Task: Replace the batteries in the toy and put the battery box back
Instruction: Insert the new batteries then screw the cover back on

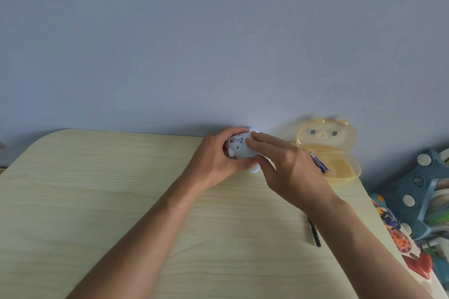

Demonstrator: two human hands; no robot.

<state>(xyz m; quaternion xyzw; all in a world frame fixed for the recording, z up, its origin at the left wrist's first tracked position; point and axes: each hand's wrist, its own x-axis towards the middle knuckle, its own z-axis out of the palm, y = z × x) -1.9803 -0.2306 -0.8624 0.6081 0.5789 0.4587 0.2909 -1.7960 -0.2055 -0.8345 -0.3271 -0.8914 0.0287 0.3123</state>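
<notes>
A small white toy (239,148) lies at the far edge of the pale wooden table (97,201), its underside up with a red-marked battery bay showing. My left hand (213,160) grips the toy from the left and below. My right hand (286,167) reaches in from the right, its straight fingers pressing on the toy's underside and its thumb below. A yellow translucent bear-faced box (328,150) stands open to the right. A blue-and-white battery (320,164) leans on the box's near rim.
A thin black tool (314,234) lies on the table under my right forearm. Off the table's right edge are a blue toy with white knobs (418,192) and colourful items (398,233). A plain wall rises behind the table.
</notes>
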